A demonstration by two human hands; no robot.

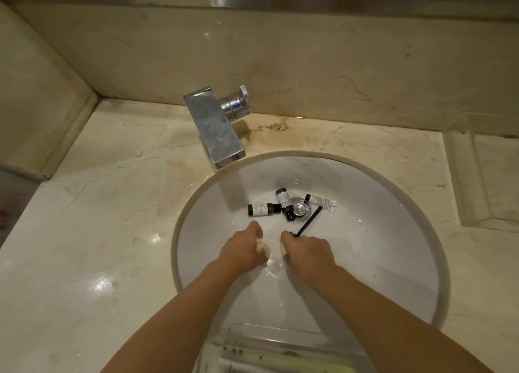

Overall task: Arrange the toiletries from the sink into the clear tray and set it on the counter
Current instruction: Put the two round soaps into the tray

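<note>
Both my hands are down in the white sink point(393, 260). My left hand point(241, 250) grips a pale round soap point(264, 249). My right hand point(307, 249) curls round a second pale soap point(283, 249), and the near end of a thin black stick point(309, 223) lies at its fingertips. By the drain point(300, 209) lie two dark bottles, one on its side point(262, 209) and one point(284, 201) across the drain's edge, plus a small white tube point(321, 202). A clear tray point(269, 341) sits at the sink's near rim with long pale items in it.
A chrome faucet point(216, 125) juts over the sink's far left rim. The marble counter point(98, 218) spreads to the left and behind. Another clear tray point(460, 176) stands on the counter at the right, next to the back wall.
</note>
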